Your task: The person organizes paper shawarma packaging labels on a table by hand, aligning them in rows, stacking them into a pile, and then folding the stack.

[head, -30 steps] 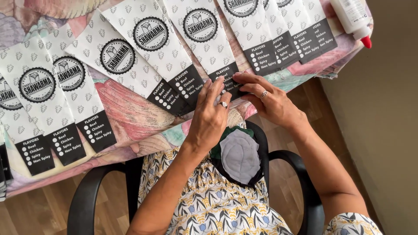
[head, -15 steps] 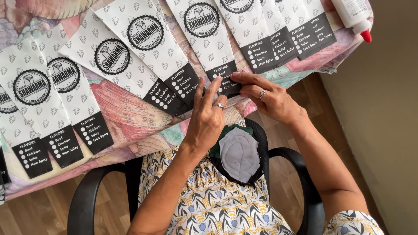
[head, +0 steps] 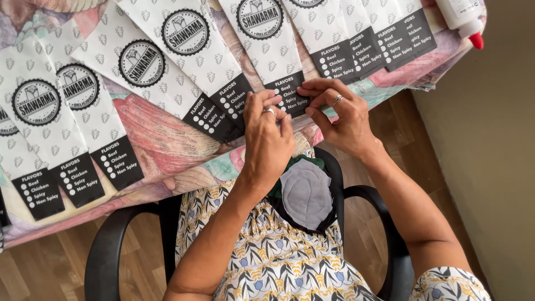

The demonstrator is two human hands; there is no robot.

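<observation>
pinching the dark lower end of a white paper sleeve (head: 266, 44) at the table's (head: 161, 134) near edge, left hand (head: 267, 139) and right hand (head: 345, 114) close fingertips on it; glue bottle (head: 462, 14) sits far right.

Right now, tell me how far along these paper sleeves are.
Looks done: printed paper sleeves lie fanned in a row across the table, black ends toward the edge. In hand: the left hand and right hand pinch the black end of one sleeve. Left: unclear, since the sleeves beyond it look alike. A glue bottle lies at the corner.
</observation>
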